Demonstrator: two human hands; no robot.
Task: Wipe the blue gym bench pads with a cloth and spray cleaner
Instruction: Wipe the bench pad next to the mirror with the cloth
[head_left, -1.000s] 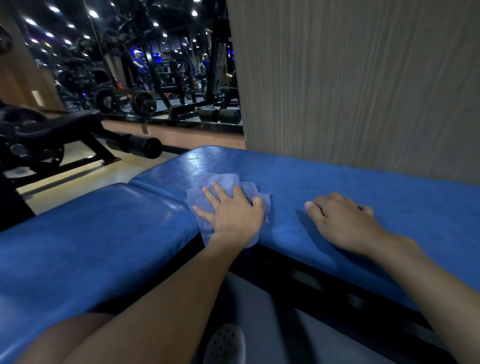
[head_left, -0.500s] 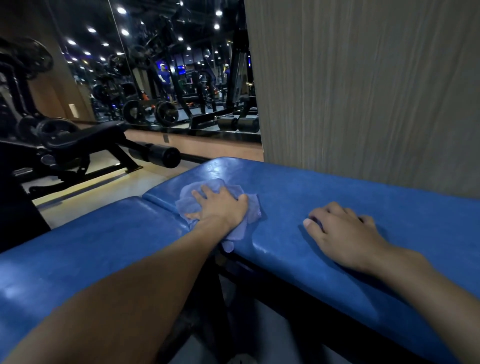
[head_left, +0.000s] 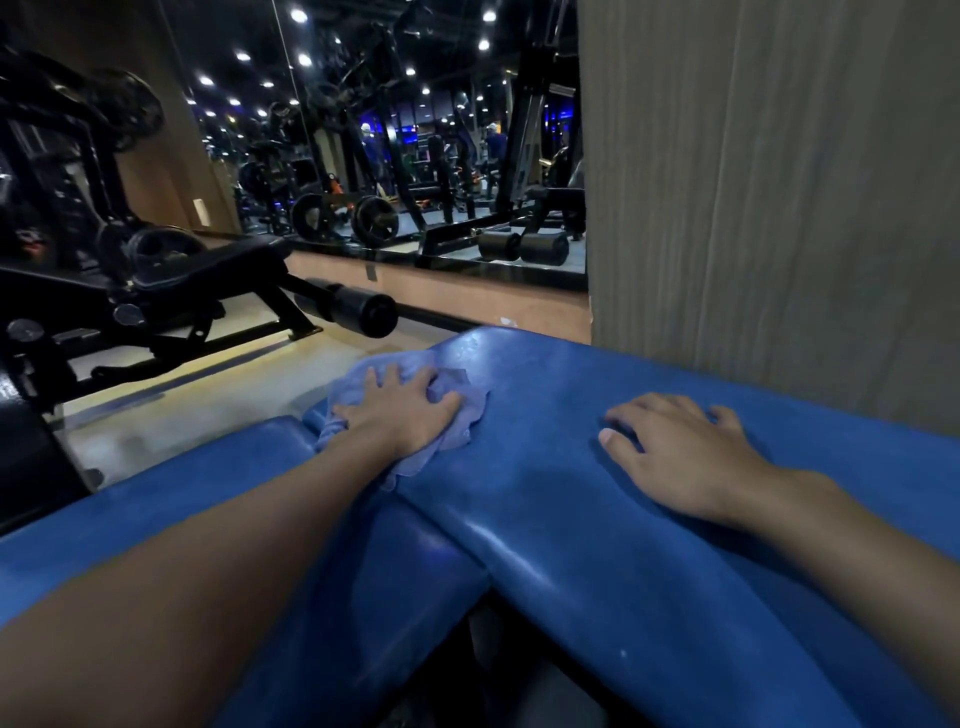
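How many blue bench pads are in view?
2. The left pad lies lower left, under the left forearm. The right pad runs along the wall, with the cloth, left hand and right hand on it. More may lie out of view.

Grey wood-grain wall panel, mirror reflecting ceiling spotlights, black exercise machine on pale floor

In the centre of the frame the left hand presses flat on a crumpled pale-blue cloth at the corner of a glossy blue padded bench cushion. To the right of it, the right hand rests on the same cushion, fingers loosely bent. A second blue bench pad fills the lower left, and a grey wood-grain wall panel the upper right.
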